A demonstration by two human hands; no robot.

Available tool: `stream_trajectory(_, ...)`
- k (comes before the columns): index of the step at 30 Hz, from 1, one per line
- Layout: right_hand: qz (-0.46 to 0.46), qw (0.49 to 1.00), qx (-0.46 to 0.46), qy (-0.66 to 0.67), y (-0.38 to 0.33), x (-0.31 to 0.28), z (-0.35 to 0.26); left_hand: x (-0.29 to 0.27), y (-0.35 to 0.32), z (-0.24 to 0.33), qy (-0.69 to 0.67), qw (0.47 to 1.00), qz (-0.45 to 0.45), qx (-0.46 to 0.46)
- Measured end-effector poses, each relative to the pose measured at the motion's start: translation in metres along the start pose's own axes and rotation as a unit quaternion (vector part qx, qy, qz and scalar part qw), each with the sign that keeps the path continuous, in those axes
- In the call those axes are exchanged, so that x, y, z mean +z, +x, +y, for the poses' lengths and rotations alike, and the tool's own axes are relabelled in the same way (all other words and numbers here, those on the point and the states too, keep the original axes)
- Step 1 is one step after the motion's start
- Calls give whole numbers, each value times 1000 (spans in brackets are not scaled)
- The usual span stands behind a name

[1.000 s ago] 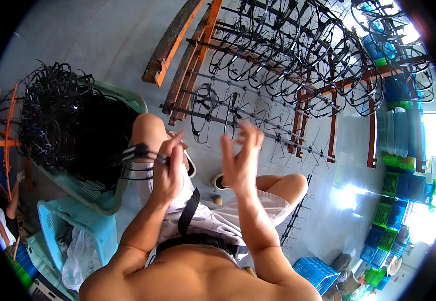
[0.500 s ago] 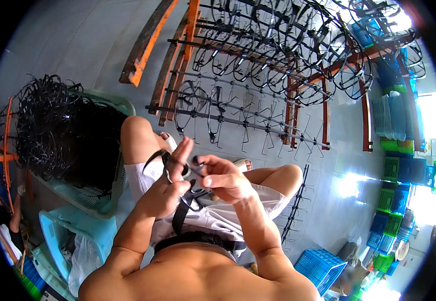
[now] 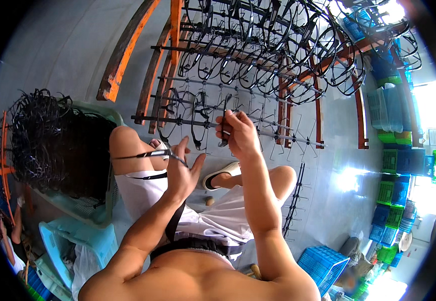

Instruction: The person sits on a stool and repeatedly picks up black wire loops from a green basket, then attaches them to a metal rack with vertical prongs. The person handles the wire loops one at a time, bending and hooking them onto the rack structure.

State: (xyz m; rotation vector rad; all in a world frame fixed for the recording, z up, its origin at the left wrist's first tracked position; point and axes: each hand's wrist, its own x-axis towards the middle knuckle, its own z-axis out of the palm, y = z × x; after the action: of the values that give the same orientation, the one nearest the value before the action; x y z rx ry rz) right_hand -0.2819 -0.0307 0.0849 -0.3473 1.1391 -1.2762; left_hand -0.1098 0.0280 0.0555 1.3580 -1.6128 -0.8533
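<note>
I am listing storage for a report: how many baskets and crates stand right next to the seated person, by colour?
Green basket, holding black frames: 1
Light blue basket: 1
Blue crate: 1
Total: 3
The far stacks at the right are not counted.

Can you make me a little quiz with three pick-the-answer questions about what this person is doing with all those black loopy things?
1. Where is the big heap of black frames?
A. In a pale green basket at the person's left
B. On the blue crate
C. On the person's lap

2. What colour are the crates stacked at far right?
A. Red and yellow
B. Green and blue
C. All white

3. What is the right hand doing?
A. Lying flat on the floor
B. Resting on a knee
C. Holding a black frame up at the rack

Answers: 1 A, the heap fills the basket at left. 2 B, green and blue crates are stacked there. 3 C, fingers pinch it by the rack's hooks.
</note>
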Motion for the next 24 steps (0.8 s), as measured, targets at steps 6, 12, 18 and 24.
stream_trajectory(6, 53, 998, -15, -9, 14, -12, 21, 16, 14, -10, 80, 996, 27, -26)
stream_trajectory(12, 30, 998, -49, -17, 8, -15, 29, 19, 9, -15, 20, 998, 8, -52)
stream_trajectory(18, 21, 999, -31, -24, 0, -9, 22, 19, 11, -13, 14, 998, 5, -56)
stream_trajectory(24, 7, 1000, -21, -19, 6, -15, 24, 19, 10, -14, 9, 998, -3, -59)
